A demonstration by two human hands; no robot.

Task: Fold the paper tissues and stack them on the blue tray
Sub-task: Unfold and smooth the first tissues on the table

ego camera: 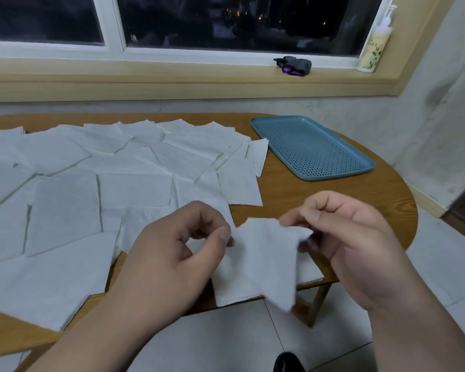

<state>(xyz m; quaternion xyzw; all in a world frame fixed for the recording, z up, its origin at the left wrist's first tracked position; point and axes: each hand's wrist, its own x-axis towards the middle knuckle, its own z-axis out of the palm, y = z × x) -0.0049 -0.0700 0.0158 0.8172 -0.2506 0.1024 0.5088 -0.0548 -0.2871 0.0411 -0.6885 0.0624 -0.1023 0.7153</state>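
Left hand [172, 253]: thumb and forefinger were closed in a pinch on the tissue's upper left corner; the other fingers were curled underneath.
Right hand [355, 237]: thumb and forefinger were pinched on the upper right corner, the rest loosely curled behind.
Tissue [258, 261]: white, it hung between the two pinches, and its lower part drooped below the fingers past the table's near edge.
Sheets [105, 183]: many white ones lay flat and overlapping, left of and beyond the left fingers.
Tray [312, 149]: blue and perforated, it lay flat well beyond the right fingers, apart from both hands, with one sheet near its left rim.
Table [320, 200]: wooden, its rounded end lay right of the right fingers.
Sill: a dark cloth [293, 66] and a pump bottle [373, 47] sat far beyond the fingers.
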